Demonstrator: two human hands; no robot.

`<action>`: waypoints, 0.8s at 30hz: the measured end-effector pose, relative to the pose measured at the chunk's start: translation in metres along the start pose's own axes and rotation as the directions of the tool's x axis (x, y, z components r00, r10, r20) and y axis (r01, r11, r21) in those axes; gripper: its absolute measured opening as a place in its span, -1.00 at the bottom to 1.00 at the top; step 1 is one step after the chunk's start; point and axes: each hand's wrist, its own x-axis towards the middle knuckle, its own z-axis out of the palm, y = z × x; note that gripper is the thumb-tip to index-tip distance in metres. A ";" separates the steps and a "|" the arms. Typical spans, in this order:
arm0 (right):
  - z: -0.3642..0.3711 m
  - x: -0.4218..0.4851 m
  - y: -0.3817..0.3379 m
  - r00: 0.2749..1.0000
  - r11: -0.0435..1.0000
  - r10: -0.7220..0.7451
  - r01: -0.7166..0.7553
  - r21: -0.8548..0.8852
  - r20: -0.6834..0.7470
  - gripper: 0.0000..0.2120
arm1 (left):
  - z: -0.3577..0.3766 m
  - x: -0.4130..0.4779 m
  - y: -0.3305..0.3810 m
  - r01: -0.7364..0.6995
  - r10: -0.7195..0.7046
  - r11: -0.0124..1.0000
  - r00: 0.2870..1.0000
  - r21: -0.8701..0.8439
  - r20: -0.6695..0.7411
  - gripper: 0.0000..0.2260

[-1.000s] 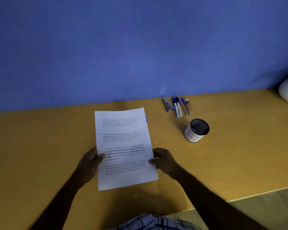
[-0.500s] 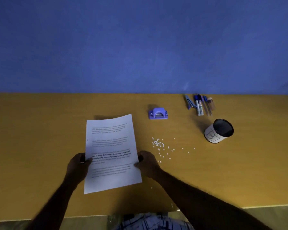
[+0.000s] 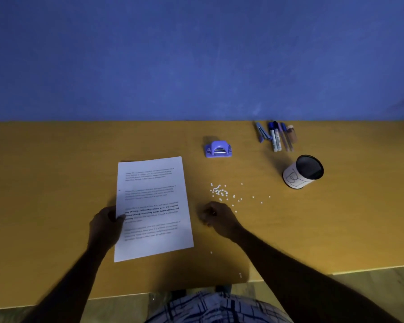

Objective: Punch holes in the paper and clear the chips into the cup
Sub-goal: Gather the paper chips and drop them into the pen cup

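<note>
A printed white paper (image 3: 153, 206) lies on the yellow table (image 3: 56, 183), left of centre. My left hand (image 3: 106, 226) holds its left edge, thumb on top of the sheet. My right hand (image 3: 216, 217) sits on the table just right of the paper, fingers loosely curled, holding nothing. Several small white chips (image 3: 222, 193) are scattered on the table beyond my right hand. A purple hole punch (image 3: 218, 149) stands farther back. The white cup (image 3: 302, 174) with a dark inside stands at the right, clear of both hands.
Several pens and markers (image 3: 275, 136) lie in a row by the blue wall at the back right. A few stray chips (image 3: 240, 274) lie near the table's front edge. My checked clothing (image 3: 215, 306) shows at the bottom.
The paper has moved left and come down flat on the table, uncovering the punch and chips. My right hand has let go of the paper's right edge and moved right.
</note>
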 end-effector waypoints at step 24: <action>-0.058 -0.103 0.101 0.934 0.876 0.208 -0.310 0.368 0.291 -0.64 | 0.077 -0.075 0.060 -0.632 0.624 0.774 0.770 0.030 0.129 -0.76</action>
